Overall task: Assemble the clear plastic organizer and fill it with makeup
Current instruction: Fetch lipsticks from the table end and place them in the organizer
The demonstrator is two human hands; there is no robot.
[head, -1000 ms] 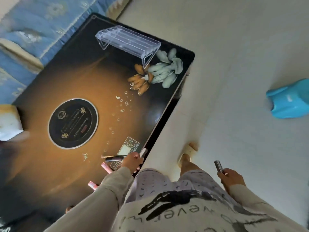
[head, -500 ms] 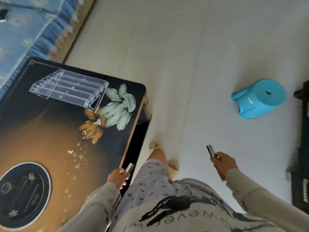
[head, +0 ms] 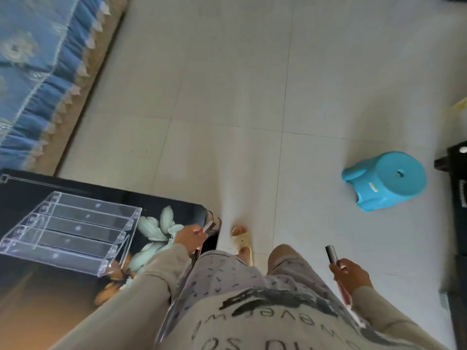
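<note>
Organizer (head: pixel 70 238) lies lower left, long axis across frame; left hand (head: pixel 190 239) gripping a thin stick (head: pixel 209 226) is nearer, right hand (head: pixel 352 275) clasps a tube (head: pixel 332 254).

Dark flower-printed table (head: pixel 30 286) bearing clear tiered organizer (head: pixel 68 231); pale tiled floor (head: pixel 227 109) under turquoise stool (head: pixel 386 180).

Soft, dim daylight on the pale floor (head: pixel 227 97), mild motion blur, wide-angle bending toward the edges.
</note>
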